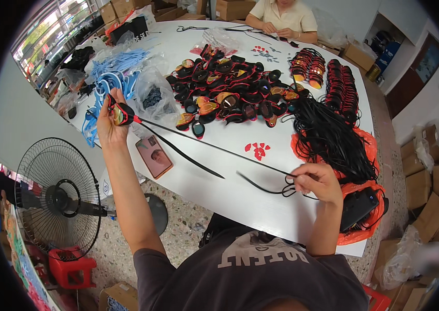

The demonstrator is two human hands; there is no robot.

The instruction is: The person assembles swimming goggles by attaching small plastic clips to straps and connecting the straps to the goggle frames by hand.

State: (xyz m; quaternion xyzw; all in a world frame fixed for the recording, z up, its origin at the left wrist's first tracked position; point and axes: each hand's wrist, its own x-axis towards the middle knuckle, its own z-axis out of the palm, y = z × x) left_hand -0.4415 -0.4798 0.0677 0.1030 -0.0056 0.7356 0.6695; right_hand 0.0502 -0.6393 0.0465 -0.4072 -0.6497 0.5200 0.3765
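My left hand (111,127), at the table's left edge, grips a pair of black and red swim goggles (123,114) with a yellow-orange mirrored lens. A long black strap (204,142) runs taut from the goggles across the table to my right hand (319,182), which pinches it between thumb and fingers. Below that hand, a thin length of strap hangs in a loose loop (288,191). Another loose strap end (191,159) trails down from the goggles. Past my hands lies a big heap of similar goggles (230,93).
Small red pieces (257,151) lie mid-table. Black straps (328,135) spill over an orange-red bag (372,150) at right. A phone (153,156) lies near my left forearm. Blue goggles (108,85) fill the left side. A fan (59,199) stands left; a person (284,23) works opposite.
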